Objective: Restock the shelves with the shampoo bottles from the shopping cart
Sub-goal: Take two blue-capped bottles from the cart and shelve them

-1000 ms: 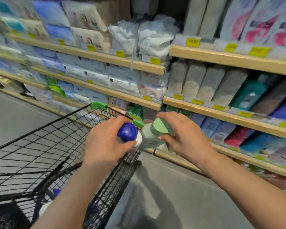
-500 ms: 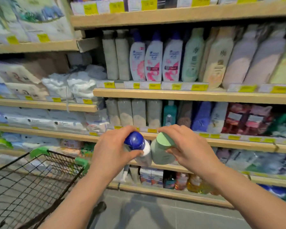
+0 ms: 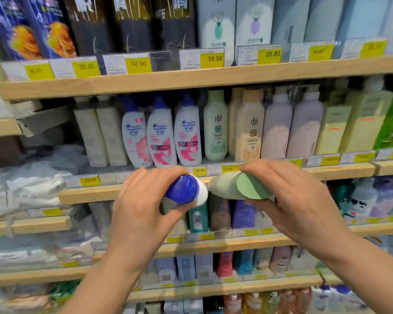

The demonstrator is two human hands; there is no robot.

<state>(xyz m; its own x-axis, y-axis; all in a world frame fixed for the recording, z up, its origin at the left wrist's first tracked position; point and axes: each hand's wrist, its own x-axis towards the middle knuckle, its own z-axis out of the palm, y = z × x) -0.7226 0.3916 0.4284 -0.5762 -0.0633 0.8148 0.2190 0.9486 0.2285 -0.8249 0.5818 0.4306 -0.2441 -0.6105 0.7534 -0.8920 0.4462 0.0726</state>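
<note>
My left hand (image 3: pixel 143 211) grips a white shampoo bottle with a blue cap (image 3: pixel 184 189), cap end towards me. My right hand (image 3: pixel 297 200) grips a pale green bottle with a green cap (image 3: pixel 243 186), also cap first. Both bottles are held side by side, nearly touching, in front of the edge of the wooden shelf (image 3: pixel 89 193). On that shelf stand three matching white bottles with blue caps (image 3: pixel 161 134) and a matching pale green bottle (image 3: pixel 215 125). The shopping cart is out of view.
Cream, lilac and yellow-green bottles (image 3: pixel 304 125) fill the same shelf to the right. Boxed products (image 3: pixel 216 26) stand on the shelf above with yellow price tags (image 3: pixel 211 58). Wrapped white packs (image 3: pixel 32 189) lie at the left. Lower shelves (image 3: pixel 213 245) hold more bottles.
The view has swung up and right from the cart to the shampoo shelves. Both hands have risen with their bottles to the level of the shelf with matching bottles.
</note>
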